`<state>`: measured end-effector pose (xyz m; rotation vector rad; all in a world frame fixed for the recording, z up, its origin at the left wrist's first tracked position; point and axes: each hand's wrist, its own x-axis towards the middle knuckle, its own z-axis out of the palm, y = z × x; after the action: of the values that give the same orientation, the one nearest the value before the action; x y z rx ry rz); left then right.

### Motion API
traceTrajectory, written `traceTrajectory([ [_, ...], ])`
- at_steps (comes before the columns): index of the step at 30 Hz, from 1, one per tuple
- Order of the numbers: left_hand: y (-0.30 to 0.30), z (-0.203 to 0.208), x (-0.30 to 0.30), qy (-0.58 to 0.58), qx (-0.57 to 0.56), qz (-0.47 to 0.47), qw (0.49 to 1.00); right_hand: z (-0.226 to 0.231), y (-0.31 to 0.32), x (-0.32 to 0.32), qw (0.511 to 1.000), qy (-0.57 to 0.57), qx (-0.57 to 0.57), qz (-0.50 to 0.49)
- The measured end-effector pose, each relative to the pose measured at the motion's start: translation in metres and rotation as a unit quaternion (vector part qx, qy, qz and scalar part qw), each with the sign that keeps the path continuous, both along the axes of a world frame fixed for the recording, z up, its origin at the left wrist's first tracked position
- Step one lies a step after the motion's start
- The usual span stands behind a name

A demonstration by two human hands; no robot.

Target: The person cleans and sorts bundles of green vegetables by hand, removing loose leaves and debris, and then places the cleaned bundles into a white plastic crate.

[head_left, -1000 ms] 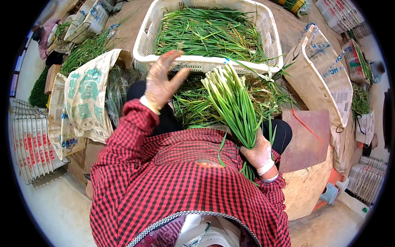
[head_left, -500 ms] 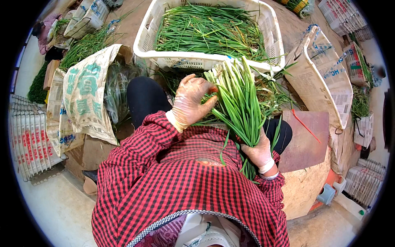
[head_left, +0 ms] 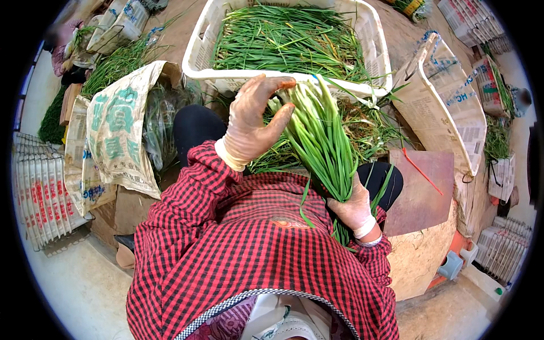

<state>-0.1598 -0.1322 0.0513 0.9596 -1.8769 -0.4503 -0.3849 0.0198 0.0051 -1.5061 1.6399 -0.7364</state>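
My right hand (head_left: 352,207), in a thin glove, grips a bunch of green chives (head_left: 319,136) near its lower end, the pale stalk ends pointing up and away from me. My left hand (head_left: 255,122), also gloved, rests with spread fingers against the top left of the bunch, fingertips at the pale ends. Both red-checked sleeves come up from the lower edge. Just beyond the bunch stands a white plastic crate (head_left: 201,54) filled with more chives. Loose chives (head_left: 368,127) lie on my lap under the bunch.
A printed woven sack (head_left: 116,130) lies at the left, with stacked printed bags (head_left: 34,192) beside it. More greens (head_left: 116,62) lie at the upper left. A reddish board (head_left: 422,190) and an open printed bag (head_left: 445,107) are on the right.
My left hand has come from the crate's rim over to the top of the bunch. The bunch in my right hand has stayed about where it was.
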Motion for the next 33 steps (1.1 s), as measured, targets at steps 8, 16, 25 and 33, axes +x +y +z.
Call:
traceTrajectory([
  [8, 0.000, -0.024, 0.008, -0.163, 0.002, -0.010, 0.987, -0.010, 0.001, -0.006, 1.000, -0.026, -0.008, -0.006],
  [16, 0.007, -0.022, 0.003, -0.133, -0.002, -0.009, 0.991, 0.002, -0.002, -0.006, 0.999, -0.019, 0.024, -0.022],
  [25, 0.003, -0.013, -0.004, -0.228, -0.035, -0.003, 0.973, -0.001, -0.003, -0.003, 0.993, -0.104, 0.042, -0.025],
  [33, 0.010, -0.022, 0.000, -0.129, -0.010, -0.008, 0.992, -0.002, -0.004, -0.008, 0.997, -0.067, 0.030, -0.039],
])
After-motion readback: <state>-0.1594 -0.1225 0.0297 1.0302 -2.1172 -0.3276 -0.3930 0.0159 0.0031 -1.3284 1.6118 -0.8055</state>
